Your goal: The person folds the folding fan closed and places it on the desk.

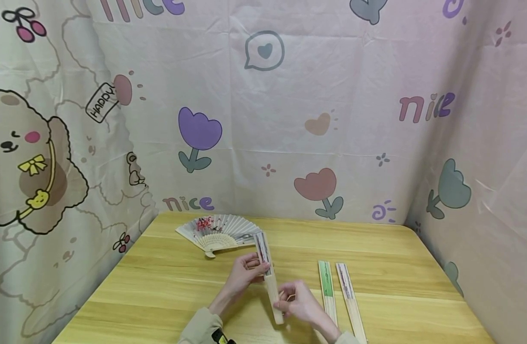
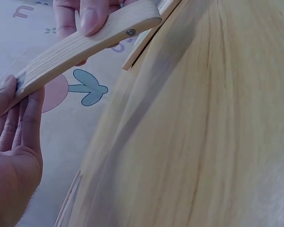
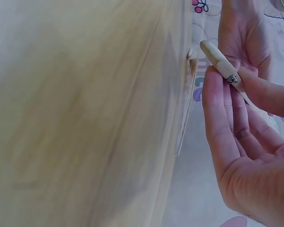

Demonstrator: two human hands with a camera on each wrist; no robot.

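Observation:
A folded hand fan (image 1: 270, 289) with pale wooden ribs is held slanting above the table between both hands. My left hand (image 1: 243, 274) grips it around the middle, thumb on the printed cloth part. My right hand (image 1: 300, 302) pinches the lower wooden end, close to the metal pivot that shows in both wrist views. Behind the held fan's top, a spread white fan (image 1: 233, 231) with red blossoms lies at the table's back left. Right of my right hand lie a green folded fan (image 1: 326, 279) and a white-and-purple folded fan (image 1: 346, 284), side by side.
The light wood-grain table (image 1: 160, 286) has rounded back corners. A printed cloth curtain (image 1: 268, 119) with tulips, hearts and lettering stands up along its back and both sides. My right forearm reaches in close beside the green fan's lower end.

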